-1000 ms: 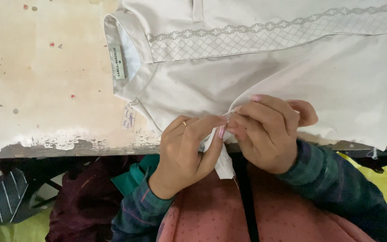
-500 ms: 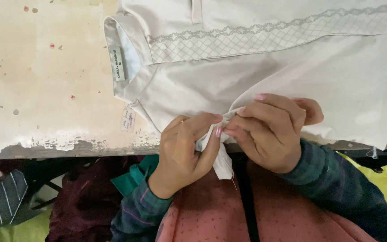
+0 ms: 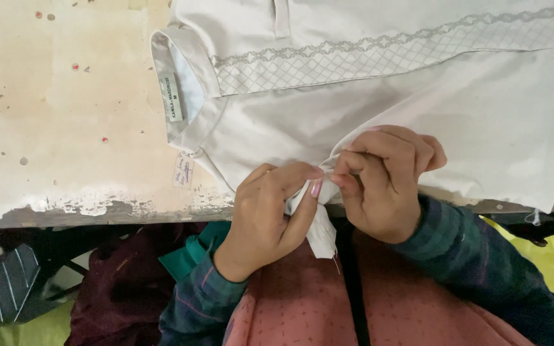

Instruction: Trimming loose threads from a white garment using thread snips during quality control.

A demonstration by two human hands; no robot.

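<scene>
In the head view we had both hands pinched on a fold of the cream cotton shirt with a diamond-stitched band (image 3: pixel 367 122), which lay spread on the worn, paint-flecked cream table (image 3: pixel 65 128), its edge drawn off the near rim toward our lap. Our left hand (image 3: pixel 270 211) gripped the hanging white scrap of fabric while our right hand (image 3: pixel 386 179) closed its fingertips against it. Since a moment earlier the hands had barely shifted, so the same spot stayed under work.
</scene>
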